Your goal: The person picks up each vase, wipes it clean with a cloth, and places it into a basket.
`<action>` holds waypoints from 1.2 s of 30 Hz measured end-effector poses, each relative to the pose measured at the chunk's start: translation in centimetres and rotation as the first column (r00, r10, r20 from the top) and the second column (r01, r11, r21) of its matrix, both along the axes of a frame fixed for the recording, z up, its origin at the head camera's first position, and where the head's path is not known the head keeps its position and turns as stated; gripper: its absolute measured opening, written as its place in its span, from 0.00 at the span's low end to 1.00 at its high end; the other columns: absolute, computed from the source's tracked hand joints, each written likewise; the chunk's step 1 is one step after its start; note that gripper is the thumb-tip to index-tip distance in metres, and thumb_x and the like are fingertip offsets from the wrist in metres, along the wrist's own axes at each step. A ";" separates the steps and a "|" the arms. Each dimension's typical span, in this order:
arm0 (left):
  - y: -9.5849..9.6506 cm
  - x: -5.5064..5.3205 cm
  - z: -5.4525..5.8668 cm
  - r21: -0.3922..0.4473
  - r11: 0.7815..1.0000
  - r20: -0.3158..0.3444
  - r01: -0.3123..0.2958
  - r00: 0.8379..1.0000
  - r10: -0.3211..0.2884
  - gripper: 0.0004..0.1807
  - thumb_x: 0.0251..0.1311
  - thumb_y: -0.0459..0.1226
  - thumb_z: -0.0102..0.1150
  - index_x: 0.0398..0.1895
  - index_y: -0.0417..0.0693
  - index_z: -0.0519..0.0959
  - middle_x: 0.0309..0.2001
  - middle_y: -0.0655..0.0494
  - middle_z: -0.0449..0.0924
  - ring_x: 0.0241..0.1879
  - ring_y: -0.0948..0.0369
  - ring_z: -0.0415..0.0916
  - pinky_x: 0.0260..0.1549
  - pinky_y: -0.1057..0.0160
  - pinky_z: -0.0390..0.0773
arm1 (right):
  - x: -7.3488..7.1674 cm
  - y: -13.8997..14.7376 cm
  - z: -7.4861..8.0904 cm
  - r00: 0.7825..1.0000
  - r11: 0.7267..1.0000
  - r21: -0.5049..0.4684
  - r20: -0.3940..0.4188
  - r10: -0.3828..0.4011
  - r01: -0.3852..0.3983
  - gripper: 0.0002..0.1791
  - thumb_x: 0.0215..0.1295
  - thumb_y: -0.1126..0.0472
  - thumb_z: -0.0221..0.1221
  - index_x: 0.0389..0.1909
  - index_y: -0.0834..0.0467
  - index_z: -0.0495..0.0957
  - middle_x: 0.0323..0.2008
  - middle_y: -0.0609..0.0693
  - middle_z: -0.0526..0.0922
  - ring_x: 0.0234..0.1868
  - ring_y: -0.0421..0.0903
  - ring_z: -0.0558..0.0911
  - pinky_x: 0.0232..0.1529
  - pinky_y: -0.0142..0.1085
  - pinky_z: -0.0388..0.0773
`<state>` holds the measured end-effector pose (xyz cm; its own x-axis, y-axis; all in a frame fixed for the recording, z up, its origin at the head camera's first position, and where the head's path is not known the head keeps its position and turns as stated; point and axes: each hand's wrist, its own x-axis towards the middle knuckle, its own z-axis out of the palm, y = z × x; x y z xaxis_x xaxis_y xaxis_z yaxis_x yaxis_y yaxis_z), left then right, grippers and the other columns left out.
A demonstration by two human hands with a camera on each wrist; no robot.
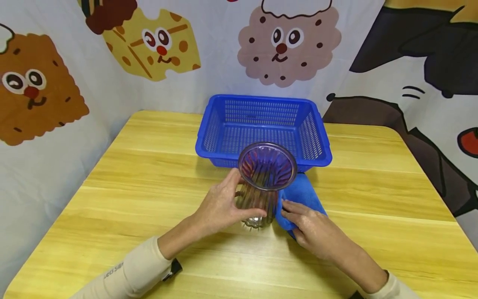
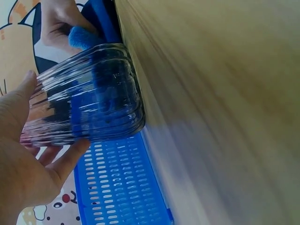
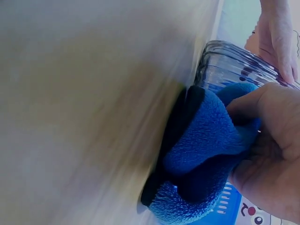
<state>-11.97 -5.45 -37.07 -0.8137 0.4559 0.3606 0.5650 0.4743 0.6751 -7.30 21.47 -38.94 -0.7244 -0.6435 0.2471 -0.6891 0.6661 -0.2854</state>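
Observation:
A ribbed glass vase (image 1: 267,168) with a purple-tinted flared rim stands upright near the middle of the table. My left hand (image 1: 224,203) grips it from the left, thumb and fingers curved round its side. In the left wrist view the clear ribbed base of the vase (image 2: 103,93) shows close to the tabletop. On its right, my right hand (image 1: 313,226) pinches a blue cloth (image 1: 300,193) close against the glass. The right wrist view shows the fluffy cloth (image 3: 201,136) bunched and folded, with a dark edge, between thumb and fingers.
A blue perforated plastic basket (image 1: 261,133) sits behind the vase, at the far side of the wooden table (image 1: 149,166). A white curtain (image 1: 220,50) with cartoon biscuit and cheese figures hangs along the back and left.

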 end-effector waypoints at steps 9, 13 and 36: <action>-0.9 -0.2 1.4 -0.079 0.991 0.086 0.109 0.991 -0.102 0.65 0.51 0.59 0.76 0.82 0.64 0.40 0.78 0.54 0.53 0.71 0.52 0.63 0.66 0.44 0.69 | 0.0 0.4 0.2 0.998 1.000 -0.006 0.063 0.027 -0.027 0.27 0.48 0.76 0.72 0.53 0.72 0.82 0.61 0.64 0.78 0.61 0.61 0.78 0.58 0.54 0.79; -1.6 -0.4 2.0 0.043 0.977 0.175 0.210 0.961 -0.214 0.59 0.58 0.47 0.75 0.82 0.69 0.42 0.77 0.58 0.55 0.74 0.58 0.55 0.71 0.45 0.60 | -0.3 0.6 0.1 0.995 0.998 -0.047 0.085 0.044 -0.040 0.27 0.48 0.79 0.70 0.54 0.70 0.82 0.60 0.63 0.79 0.60 0.62 0.78 0.57 0.53 0.80; -1.8 -2.4 2.6 0.214 0.898 0.262 0.384 0.863 -0.431 0.46 0.55 0.27 0.74 0.76 0.43 0.61 0.72 0.47 0.65 0.70 0.55 0.64 0.64 0.56 0.73 | 0.4 2.2 1.9 0.938 0.962 -0.210 0.332 -0.096 0.173 0.29 0.74 0.69 0.56 0.73 0.47 0.70 0.64 0.42 0.76 0.56 0.43 0.79 0.53 0.41 0.81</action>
<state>-14.40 -7.29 -34.49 -0.6457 0.7302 0.2232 0.4484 0.1260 0.8849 -6.94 23.70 -36.99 -0.8650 -0.4868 0.1216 -0.4458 0.6346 -0.6313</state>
